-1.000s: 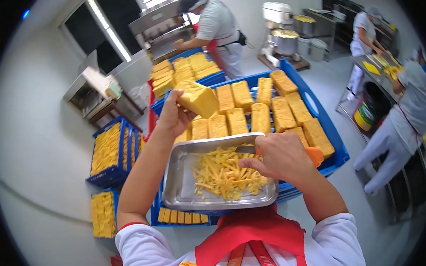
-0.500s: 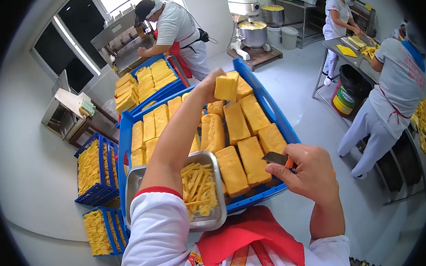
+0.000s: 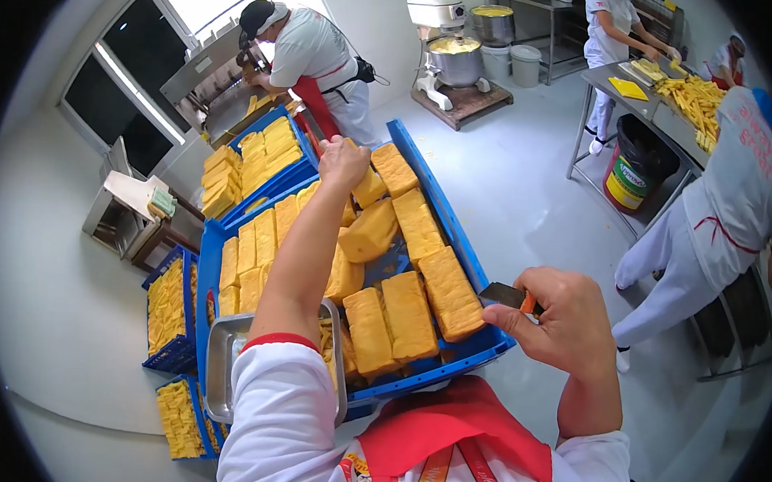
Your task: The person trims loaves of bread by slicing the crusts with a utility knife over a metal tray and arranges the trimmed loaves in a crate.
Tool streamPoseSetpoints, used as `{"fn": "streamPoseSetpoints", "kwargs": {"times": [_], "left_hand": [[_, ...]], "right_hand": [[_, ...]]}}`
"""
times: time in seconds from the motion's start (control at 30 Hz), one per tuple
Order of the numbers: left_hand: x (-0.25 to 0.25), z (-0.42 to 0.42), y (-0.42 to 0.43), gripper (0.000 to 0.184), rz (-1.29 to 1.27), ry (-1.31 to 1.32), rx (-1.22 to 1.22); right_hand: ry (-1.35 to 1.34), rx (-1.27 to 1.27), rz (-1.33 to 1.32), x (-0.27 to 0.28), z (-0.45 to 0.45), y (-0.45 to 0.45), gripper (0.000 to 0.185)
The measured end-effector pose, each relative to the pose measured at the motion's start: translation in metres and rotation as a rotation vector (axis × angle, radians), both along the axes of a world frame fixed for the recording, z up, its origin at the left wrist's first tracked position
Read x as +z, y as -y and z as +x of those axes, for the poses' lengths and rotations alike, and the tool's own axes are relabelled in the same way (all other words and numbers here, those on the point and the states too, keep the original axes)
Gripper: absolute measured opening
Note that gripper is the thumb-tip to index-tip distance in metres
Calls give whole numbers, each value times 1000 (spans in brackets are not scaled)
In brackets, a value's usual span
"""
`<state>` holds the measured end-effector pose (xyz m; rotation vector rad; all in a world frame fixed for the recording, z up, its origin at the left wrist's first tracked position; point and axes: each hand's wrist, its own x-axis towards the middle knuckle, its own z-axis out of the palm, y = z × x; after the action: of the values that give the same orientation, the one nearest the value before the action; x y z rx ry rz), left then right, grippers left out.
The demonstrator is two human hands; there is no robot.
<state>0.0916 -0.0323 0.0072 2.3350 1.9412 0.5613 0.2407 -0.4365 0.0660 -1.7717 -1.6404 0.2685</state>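
Observation:
My left hand (image 3: 344, 162) reaches over the far part of the blue crate (image 3: 440, 213), its fingers bent at a yellow loaf (image 3: 369, 188); whether it grips that loaf is hard to tell. Several golden loaves (image 3: 450, 292) lie in the crate, one of them tilted among the others. To the right of the crate, my right hand (image 3: 565, 320) is closed round the orange handle of a knife (image 3: 503, 294), the blade pointing left. A metal tray (image 3: 221, 363) with yellow strips sits at the crate's near left corner, partly hidden under my left arm.
A person (image 3: 313, 58) bends over a metal counter beyond another loaf-filled crate (image 3: 301, 162). Stacked crates (image 3: 171, 352) stand at left. A mixer (image 3: 452, 61) is at the back. At right, people work around a table (image 3: 663, 125) with yellow strips; a black bin (image 3: 639, 163) is below.
My left hand has moved from holding a loaf up to reaching low over the crate's far side. The knife has left the tray for the right side. The crate and tray appear shifted left.

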Motion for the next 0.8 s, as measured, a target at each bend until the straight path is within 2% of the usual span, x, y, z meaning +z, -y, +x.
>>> {"fn": "streamPoseSetpoints", "kwargs": {"times": [0.13, 0.2, 0.23, 0.27, 0.33, 0.37, 0.43, 0.47, 0.53, 0.57, 0.63, 0.8], "left_hand": [[-2, 12, -4, 62, 4, -119, -32], [8, 11, -17, 60, -550, -140, -120], [11, 12, -15, 60, -716, -101, -56], [11, 13, -10, 60, -716, -102, -53], [13, 14, 4, 57, -194, -366, -96], [15, 12, 10, 57, -196, -367, -93], [34, 10, 32, 58, 30, -571, -631], [29, 14, 29, 58, 29, -573, -628], [13, 23, 15, 73, -124, -625, -986], [7, 23, 7, 73, -123, -623, -983], [2, 25, 3, 75, -85, -756, -1138], [-7, 25, 19, 73, -9, -836, -1006]], "right_hand": [[-12, -16, 14, -2, 12, 2, 50], [-23, -13, 18, -4, 17, 2, 50], [-33, -6, 24, -5, 20, 3, 51], [-35, -3, 24, -5, 22, 2, 51], [-46, 2, 33, -6, 26, 2, 50], [-48, 4, 32, -7, 28, 1, 50], [-62, -11, 30, -8, 30, -1, 51], [-64, -7, 30, -9, 30, -2, 51], [-69, 2, 36, -9, 31, -5, 51], [-66, 5, 37, -8, 30, -6, 51], [-104, 11, 18, -9, 29, -5, 51], [-84, -10, 14, -13, 25, 2, 50]]}}
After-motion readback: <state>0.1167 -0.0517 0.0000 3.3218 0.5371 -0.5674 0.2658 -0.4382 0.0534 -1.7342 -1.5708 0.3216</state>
